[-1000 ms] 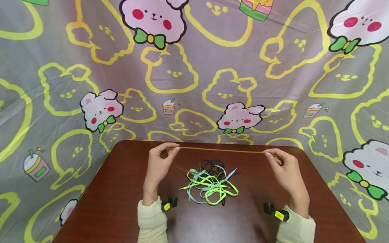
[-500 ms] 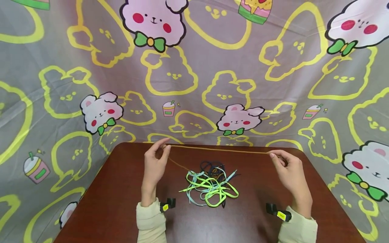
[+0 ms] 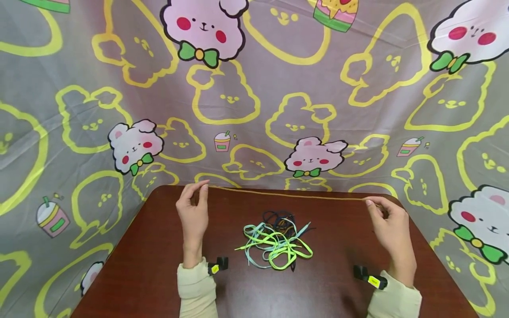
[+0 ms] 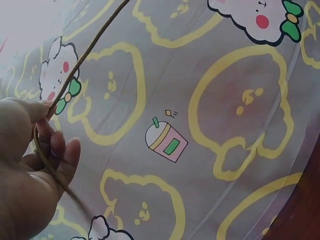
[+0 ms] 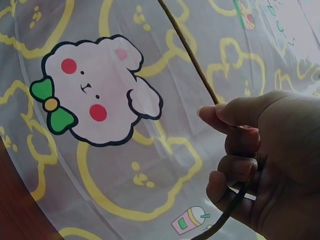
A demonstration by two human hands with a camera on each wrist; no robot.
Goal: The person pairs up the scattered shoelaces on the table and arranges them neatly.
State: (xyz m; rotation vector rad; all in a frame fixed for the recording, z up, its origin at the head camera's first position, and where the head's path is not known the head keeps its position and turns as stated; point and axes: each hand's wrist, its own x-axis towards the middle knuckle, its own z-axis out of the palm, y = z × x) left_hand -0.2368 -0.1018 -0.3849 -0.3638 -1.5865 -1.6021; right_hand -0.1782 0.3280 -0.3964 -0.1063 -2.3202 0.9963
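Observation:
A brown shoelace is stretched across the air above the table, sagging only slightly. Its left part is pinched between thumb and index finger of my left hand, and in the left wrist view a tail of the lace runs down across the palm. My right hand pinches the other part. In the right wrist view more lace passes under the curled fingers and hangs below. Between the hands, on the table, lies a tangled pile with a neon green shoelace, a light blue shoelace and dark laces.
The pile rests near the middle of the dark brown table. A grey curtain with yellow outlines and cartoon bunnies surrounds the table at the back and sides. Each wrist wears a small black camera.
Both hands have moved apart, the left to the left and the right to the right, so the span of brown lace between them is longer. The brown strand from the pile has come free.

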